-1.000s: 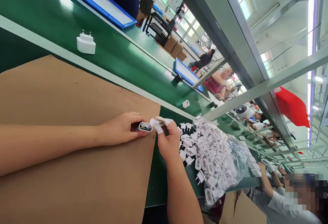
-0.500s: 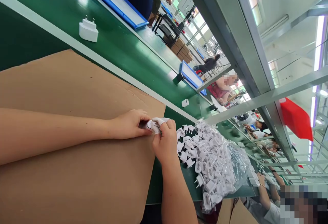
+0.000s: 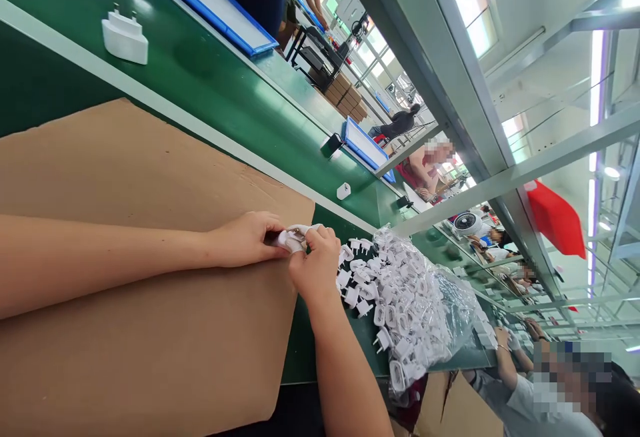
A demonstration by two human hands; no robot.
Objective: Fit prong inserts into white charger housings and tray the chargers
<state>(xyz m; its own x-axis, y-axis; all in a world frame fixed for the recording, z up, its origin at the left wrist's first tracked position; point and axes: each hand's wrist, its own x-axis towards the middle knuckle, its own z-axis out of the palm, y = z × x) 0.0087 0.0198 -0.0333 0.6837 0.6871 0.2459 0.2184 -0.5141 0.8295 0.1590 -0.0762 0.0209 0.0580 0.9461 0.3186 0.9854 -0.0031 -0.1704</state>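
Note:
My left hand (image 3: 247, 240) and my right hand (image 3: 314, 270) meet over the far edge of a brown cardboard sheet (image 3: 125, 237). Both are closed on one small white charger part (image 3: 289, 240), which is mostly hidden between the fingers. White finger cots cover my right fingertips. Just right of my hands lies a heap of white plug parts (image 3: 400, 297) spilling from a clear plastic bag (image 3: 450, 304).
A green conveyor belt (image 3: 220, 90) runs behind the cardboard, carrying a white charger (image 3: 125, 40) at the far left and a smaller white part (image 3: 343, 191). Blue-rimmed trays (image 3: 215, 4) lie beyond. Other people work along the line; one sits at the lower right.
My right hand has closed over the white part held by the left; its open end no longer shows. The charger on the belt has shifted left in view.

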